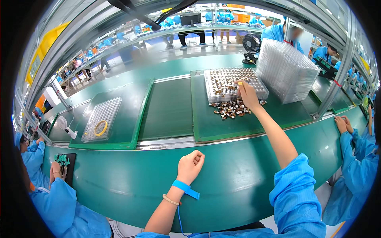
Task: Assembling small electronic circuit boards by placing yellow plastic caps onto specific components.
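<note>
My right hand (247, 95) reaches over a clear plastic tray (260, 93) filled with rows of small metallic and brown parts. Something yellow covers a fingertip, and the fingers are pinched together low over the tray; whatever they hold is too small to make out. Against the tray's near side lies a loose pile of the same small parts (232, 110). My left hand (190, 166) is curled closed above the green bench (222, 174), its inside hidden. A blue wrist strap (185, 189) with a cord and a beaded bracelet (171, 199) circle that wrist.
A tall stack of clear trays (285, 69) stands right of the filled one, with a black fan (251, 44) behind. To the left lie another clear tray (104, 115) with a yellow tape roll (101, 128) and a white fan (65, 126). Co-workers sit on both sides; a metal post (337, 75) rises at right.
</note>
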Action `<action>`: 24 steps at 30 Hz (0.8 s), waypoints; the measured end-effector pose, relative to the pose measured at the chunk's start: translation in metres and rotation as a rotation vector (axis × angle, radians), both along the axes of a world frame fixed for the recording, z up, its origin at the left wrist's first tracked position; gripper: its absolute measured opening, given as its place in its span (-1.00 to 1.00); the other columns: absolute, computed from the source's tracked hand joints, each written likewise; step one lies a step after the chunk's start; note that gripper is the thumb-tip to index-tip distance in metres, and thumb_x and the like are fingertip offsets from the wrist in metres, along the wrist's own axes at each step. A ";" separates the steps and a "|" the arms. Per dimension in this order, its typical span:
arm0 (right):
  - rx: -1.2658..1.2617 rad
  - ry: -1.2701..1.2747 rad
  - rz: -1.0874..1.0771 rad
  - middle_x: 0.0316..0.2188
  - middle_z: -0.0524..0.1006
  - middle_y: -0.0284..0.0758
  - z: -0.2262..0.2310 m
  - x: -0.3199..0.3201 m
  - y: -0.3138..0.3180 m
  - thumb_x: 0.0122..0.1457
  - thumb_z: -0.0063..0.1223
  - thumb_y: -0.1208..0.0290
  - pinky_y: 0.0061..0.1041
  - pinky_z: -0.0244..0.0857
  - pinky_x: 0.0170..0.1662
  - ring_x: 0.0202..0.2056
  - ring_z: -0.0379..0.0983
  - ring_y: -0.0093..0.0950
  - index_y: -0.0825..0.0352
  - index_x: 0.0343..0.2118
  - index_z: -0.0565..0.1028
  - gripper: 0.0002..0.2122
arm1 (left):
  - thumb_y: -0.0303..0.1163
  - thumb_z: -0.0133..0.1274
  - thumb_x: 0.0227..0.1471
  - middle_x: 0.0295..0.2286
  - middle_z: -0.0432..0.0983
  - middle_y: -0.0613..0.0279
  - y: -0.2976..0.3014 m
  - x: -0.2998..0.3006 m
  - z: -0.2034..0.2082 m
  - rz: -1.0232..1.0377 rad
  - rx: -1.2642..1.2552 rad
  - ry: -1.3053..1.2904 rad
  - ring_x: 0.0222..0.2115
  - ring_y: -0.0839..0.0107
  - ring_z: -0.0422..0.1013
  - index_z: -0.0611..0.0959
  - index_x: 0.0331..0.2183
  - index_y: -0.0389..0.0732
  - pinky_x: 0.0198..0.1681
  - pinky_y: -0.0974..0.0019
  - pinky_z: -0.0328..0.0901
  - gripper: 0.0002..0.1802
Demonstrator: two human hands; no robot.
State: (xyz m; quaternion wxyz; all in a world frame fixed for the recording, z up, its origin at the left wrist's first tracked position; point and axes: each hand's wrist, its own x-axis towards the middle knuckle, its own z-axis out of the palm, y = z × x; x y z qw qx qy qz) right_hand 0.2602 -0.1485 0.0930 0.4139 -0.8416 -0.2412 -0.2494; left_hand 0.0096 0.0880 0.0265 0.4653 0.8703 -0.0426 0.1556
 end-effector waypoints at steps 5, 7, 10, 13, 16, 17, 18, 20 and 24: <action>-0.040 -0.056 0.040 -0.55 0.47 -0.02 -0.010 -0.002 0.000 0.27 -0.29 0.26 -0.28 0.26 -0.30 -0.43 0.45 -0.14 0.34 -0.18 0.46 -0.69 | -0.47 0.10 -0.05 -0.73 0.42 0.28 -0.001 -0.001 0.002 0.006 0.002 -0.001 -0.73 0.58 0.31 0.56 -0.51 -0.31 -0.61 0.49 0.21 -0.89; -0.052 -0.064 0.038 -0.50 0.49 -0.01 -0.013 -0.003 -0.001 0.28 -0.30 0.24 -0.30 0.27 -0.27 -0.38 0.46 -0.15 0.34 -0.18 0.47 -0.68 | -0.47 0.10 -0.04 -0.73 0.42 0.28 -0.002 -0.001 0.003 0.002 0.005 0.004 -0.73 0.58 0.31 0.56 -0.51 -0.31 -0.61 0.50 0.20 -0.89; -0.014 -0.028 0.039 -0.40 0.51 -0.01 -0.012 -0.007 -0.004 0.28 -0.30 0.22 -0.31 0.28 -0.22 -0.30 0.47 -0.14 0.34 -0.19 0.47 -0.67 | -0.47 0.10 -0.04 -0.73 0.42 0.28 -0.002 -0.001 0.003 -0.001 0.007 0.003 -0.72 0.58 0.31 0.56 -0.51 -0.31 -0.62 0.50 0.20 -0.89; 0.032 -0.044 0.049 -0.35 0.52 -0.05 -0.010 -0.017 -0.004 0.26 -0.27 0.25 -0.28 0.28 -0.18 -0.27 0.45 -0.12 0.34 -0.20 0.47 -0.70 | -0.47 0.09 -0.04 -0.73 0.43 0.28 -0.002 -0.001 0.003 -0.002 0.008 0.009 -0.72 0.59 0.32 0.56 -0.51 -0.31 -0.62 0.50 0.20 -0.89; -0.126 -0.157 0.088 -0.30 0.51 -0.10 -0.023 -0.030 0.001 0.22 -0.23 0.29 -0.27 0.26 -0.11 -0.23 0.43 -0.14 0.33 -0.21 0.49 -0.73 | -0.47 0.09 -0.04 -0.72 0.43 0.28 -0.002 0.000 0.003 -0.010 -0.001 0.033 -0.72 0.59 0.33 0.56 -0.51 -0.31 -0.61 0.50 0.21 -0.89; -0.210 -0.203 0.108 -0.28 0.51 -0.12 -0.032 -0.034 0.004 0.21 -0.21 0.30 -0.26 0.25 -0.09 -0.21 0.42 -0.15 0.33 -0.22 0.49 -0.74 | -0.47 0.09 -0.04 -0.72 0.43 0.28 -0.001 0.000 0.002 -0.010 -0.004 0.044 -0.72 0.59 0.33 0.56 -0.51 -0.31 -0.61 0.50 0.21 -0.89; -0.254 -0.199 0.124 -0.26 0.50 -0.15 -0.038 -0.039 0.010 0.17 -0.16 0.33 -0.26 0.23 -0.06 -0.17 0.39 -0.17 0.32 -0.22 0.50 -0.76 | -0.47 0.09 -0.04 -0.72 0.43 0.28 -0.001 0.000 0.003 -0.006 0.001 0.039 -0.72 0.59 0.33 0.56 -0.51 -0.32 -0.61 0.51 0.21 -0.89; -0.367 -0.282 0.189 -0.17 0.48 -0.25 -0.047 -0.045 0.015 0.08 -0.02 0.39 -0.27 0.20 -0.01 -0.10 0.35 -0.23 0.32 -0.24 0.50 -0.79 | -0.47 0.09 -0.03 -0.72 0.43 0.28 -0.002 -0.001 0.003 0.003 0.010 0.029 -0.71 0.59 0.33 0.56 -0.51 -0.32 -0.60 0.51 0.22 -0.89; -0.492 -0.487 0.208 -0.10 0.46 -0.27 -0.037 -0.047 0.043 0.09 0.00 0.37 -0.32 0.21 0.01 -0.06 0.36 -0.29 0.36 -0.19 0.47 -0.75 | -0.43 0.09 -0.04 -0.74 0.41 0.27 -0.002 -0.002 0.000 0.001 -0.016 0.004 -0.75 0.46 0.32 0.54 -0.53 -0.24 -0.63 0.41 0.20 -0.88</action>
